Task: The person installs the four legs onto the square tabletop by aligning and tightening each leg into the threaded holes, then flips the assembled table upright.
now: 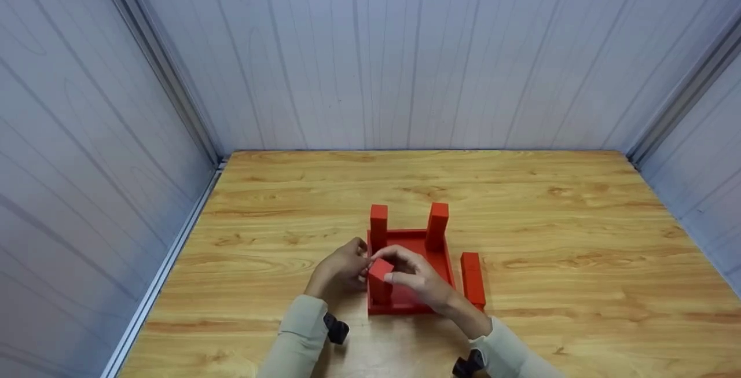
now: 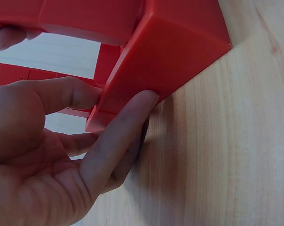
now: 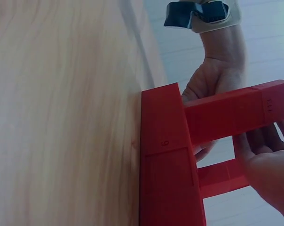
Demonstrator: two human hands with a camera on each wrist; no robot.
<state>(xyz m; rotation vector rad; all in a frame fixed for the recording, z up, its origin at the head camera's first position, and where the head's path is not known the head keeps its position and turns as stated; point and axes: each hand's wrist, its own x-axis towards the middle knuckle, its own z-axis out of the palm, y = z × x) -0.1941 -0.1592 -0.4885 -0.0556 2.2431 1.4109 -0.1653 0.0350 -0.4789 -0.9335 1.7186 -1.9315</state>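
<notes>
- At the near left corner of the tray [image 1: 399, 309], a red post [image 1: 380, 292] stands inside the walls, its top pinched between thumb and fingers of the right hand [image 1: 419, 276].
- The left hand [image 1: 344, 265] pinches the left wall, one finger laid along its outer face.
- To do this well, I would brace that wall, keep the post square to the floor and press straight down its length, without twisting (whether it is fully seated, I cannot tell).
- The post's long axis runs roughly upright, one end up; the far left post [image 1: 378, 224] and far right post [image 1: 438, 221] stand likewise.
- Just right of the tray, a loose block [image 1: 473, 279] lies flat, its long axis running near to far.
</notes>
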